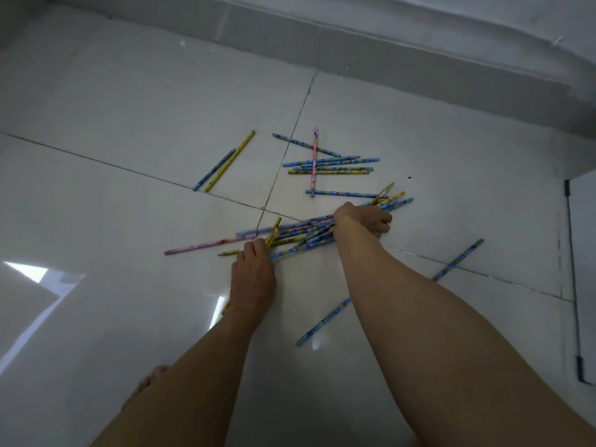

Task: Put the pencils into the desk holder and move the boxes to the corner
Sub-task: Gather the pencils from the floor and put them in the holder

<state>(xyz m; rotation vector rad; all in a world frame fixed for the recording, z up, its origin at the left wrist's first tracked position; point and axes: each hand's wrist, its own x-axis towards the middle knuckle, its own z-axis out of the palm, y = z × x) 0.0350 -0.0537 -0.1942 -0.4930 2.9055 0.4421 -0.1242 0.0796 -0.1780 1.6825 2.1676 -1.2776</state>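
Note:
Many patterned pencils, blue, yellow and pink, lie scattered on a pale tiled floor. My right hand (366, 221) is closed around a bundle of pencils (309, 233) that fans out on both sides of the fist. My left hand (254, 272) grips a yellow pencil (272, 233) that runs under the palm, its tip resting against the bundle. A loose group of pencils (329, 166) lies beyond the hands, with a pink one (314, 159) across it. A blue and yellow pair (224, 162) lies to the left. No desk holder or boxes are in view.
Single blue pencils lie at the right (458, 259) and near my right forearm (324, 321). A grey skirting and wall (387, 53) run along the far side. A dark-edged panel (574, 285) stands at the right edge. Toes of a foot (148, 382) show at the lower left.

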